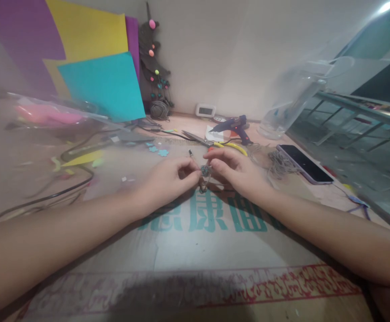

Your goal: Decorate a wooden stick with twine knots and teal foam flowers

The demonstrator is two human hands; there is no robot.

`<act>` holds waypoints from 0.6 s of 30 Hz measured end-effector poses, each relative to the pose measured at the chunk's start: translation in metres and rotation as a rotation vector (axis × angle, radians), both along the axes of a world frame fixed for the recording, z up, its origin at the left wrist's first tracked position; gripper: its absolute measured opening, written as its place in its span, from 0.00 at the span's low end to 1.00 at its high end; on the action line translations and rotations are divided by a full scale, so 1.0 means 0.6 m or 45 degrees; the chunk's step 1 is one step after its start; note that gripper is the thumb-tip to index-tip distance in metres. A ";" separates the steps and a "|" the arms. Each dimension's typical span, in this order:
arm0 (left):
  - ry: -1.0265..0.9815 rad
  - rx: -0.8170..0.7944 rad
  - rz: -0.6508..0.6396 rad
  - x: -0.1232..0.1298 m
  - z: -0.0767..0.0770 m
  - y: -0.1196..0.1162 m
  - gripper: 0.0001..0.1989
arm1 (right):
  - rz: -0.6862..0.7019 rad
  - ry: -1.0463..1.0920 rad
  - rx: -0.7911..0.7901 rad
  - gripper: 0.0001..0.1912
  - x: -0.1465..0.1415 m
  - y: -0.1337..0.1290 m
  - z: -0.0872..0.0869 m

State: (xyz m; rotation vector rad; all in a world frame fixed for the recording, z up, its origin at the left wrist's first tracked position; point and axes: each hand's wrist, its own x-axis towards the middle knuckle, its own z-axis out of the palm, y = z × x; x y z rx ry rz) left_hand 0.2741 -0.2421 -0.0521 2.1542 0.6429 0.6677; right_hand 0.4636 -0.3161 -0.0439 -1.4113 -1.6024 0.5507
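Note:
Between my two hands, above the middle of the printed board, is a small blue-grey piece (204, 170) with a thin brown cord (203, 187) looping below it. My left hand (177, 176) pinches the piece's left side between thumb and forefinger. On the other side, my right hand (233, 169) has its thumb and bent fingers drawn together at the piece's right edge; what lies between those fingertips is too blurred to make out. Just behind the right hand lie scissors with yellow handles (230, 146). Light-blue flower cut-outs (163, 153) rest beyond my left hand.
A dark blue glue gun (233, 126) with a red light sits near the wall, beside a small white digital display (205, 110). To the right are grey twine (280, 164), a phone (305, 163) and a clear plastic jug (282, 107). A black cable (60, 193) curves at left.

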 end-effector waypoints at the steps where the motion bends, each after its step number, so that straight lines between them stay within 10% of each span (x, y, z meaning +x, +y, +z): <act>1: 0.008 0.014 -0.004 0.000 0.000 0.000 0.09 | 0.029 0.010 0.023 0.09 -0.001 0.000 -0.001; 18: -0.153 -0.180 0.101 0.002 -0.005 0.014 0.10 | 0.104 0.224 -0.024 0.13 -0.001 0.003 -0.012</act>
